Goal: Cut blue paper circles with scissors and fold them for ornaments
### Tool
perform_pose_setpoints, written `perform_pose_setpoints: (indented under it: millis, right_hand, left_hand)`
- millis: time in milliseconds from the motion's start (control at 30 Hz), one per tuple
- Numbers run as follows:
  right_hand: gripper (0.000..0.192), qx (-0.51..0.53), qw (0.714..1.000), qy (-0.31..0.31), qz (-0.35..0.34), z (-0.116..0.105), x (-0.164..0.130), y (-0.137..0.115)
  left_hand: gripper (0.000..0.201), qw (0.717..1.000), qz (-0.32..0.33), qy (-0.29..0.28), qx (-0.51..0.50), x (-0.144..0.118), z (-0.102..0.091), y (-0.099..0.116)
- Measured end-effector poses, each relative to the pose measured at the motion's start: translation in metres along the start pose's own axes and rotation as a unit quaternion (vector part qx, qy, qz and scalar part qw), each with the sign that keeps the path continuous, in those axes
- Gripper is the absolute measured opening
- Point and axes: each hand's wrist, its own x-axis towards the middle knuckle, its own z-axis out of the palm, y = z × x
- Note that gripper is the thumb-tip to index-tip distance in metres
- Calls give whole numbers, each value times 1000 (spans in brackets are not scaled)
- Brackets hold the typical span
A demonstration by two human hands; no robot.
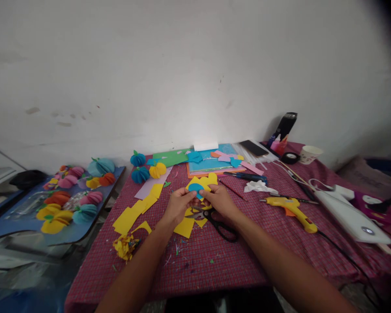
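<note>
Blue paper piece (194, 187), seen in the head view, is found between the two hands, raised in front of the yellow cut-outs (211, 178). Left hand (178, 203): thumb and fingers pinch its lower left edge. Right hand (222, 201): thumb and fingertips pinch its right side. Its middle and upper edge stand clear of both grips. Whether either hand also grasps yellow paper, I cannot tell. Black-handled scissors (224, 230) lie just below the right hand, partly hidden by it. A yellow square (184, 228) lies beside the blades, on the red checked cloth (195, 278). Pencil (233, 190) noted right of the cut-outs.
</note>
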Motion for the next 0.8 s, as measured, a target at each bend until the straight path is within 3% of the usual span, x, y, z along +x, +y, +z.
perform_pose_setpoints:
  millis: [800]
  right_hand:
    - [28,-9,1000,-3,-1,-1,0,3]
  left_hand:
    - [33,1000,2,3,12,0,-1,1]
